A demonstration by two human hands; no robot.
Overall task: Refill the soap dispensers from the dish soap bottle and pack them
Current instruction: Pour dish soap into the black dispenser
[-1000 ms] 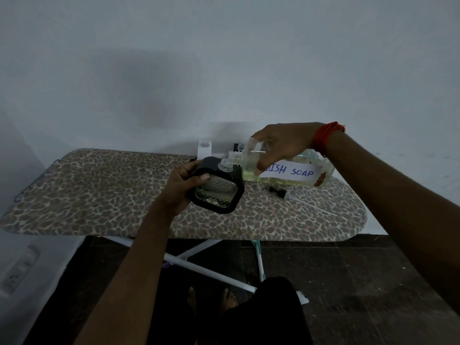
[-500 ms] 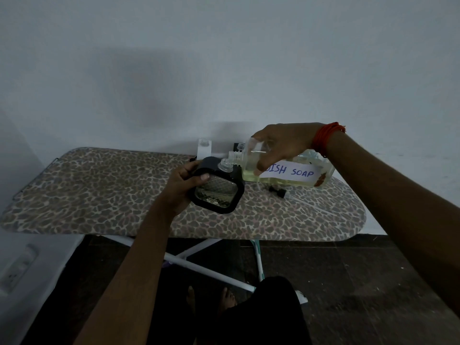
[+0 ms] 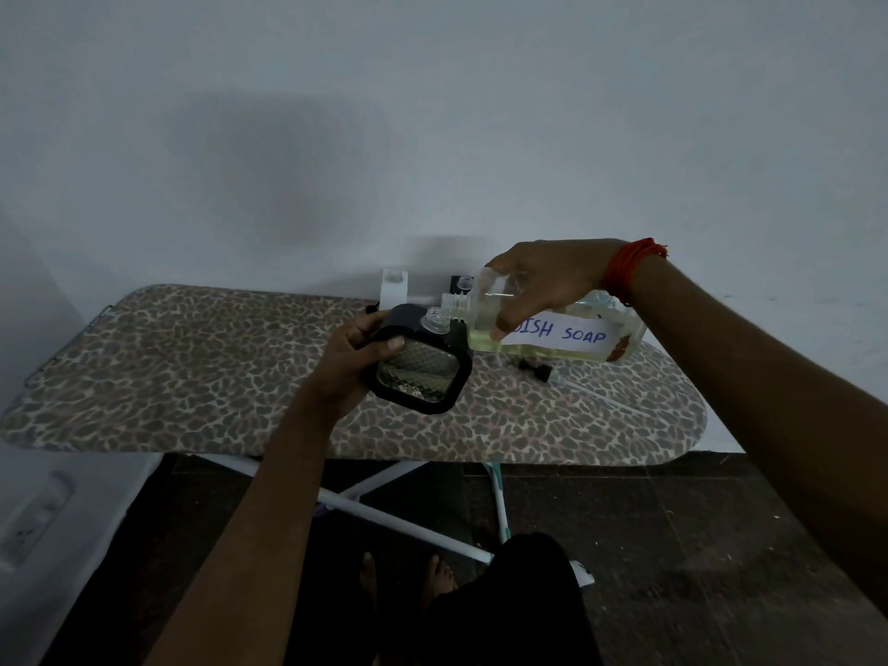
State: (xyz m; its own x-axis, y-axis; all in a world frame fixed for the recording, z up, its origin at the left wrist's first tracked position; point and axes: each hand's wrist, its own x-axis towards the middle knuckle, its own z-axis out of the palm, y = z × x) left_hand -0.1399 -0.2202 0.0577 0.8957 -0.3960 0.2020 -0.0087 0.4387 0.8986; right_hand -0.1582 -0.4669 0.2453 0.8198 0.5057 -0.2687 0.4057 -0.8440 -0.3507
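Observation:
My left hand (image 3: 353,360) grips a square clear soap dispenser in a black frame (image 3: 418,377), tilted, with its open neck up and to the right. My right hand (image 3: 538,286) holds the clear dish soap bottle (image 3: 557,334), labelled "DISH SOAP", on its side. The bottle's threaded mouth sits just above the dispenser's neck. Yellowish liquid lies along the bottle's lower side. Behind them stand a white dispenser (image 3: 393,293) and a dark one (image 3: 459,286), mostly hidden.
Everything is above a leopard-print ironing board (image 3: 192,367) set against a pale wall. A black pump head with its clear tube (image 3: 552,377) lies on the board to the right. Below are the board's white legs, a dark floor and my feet.

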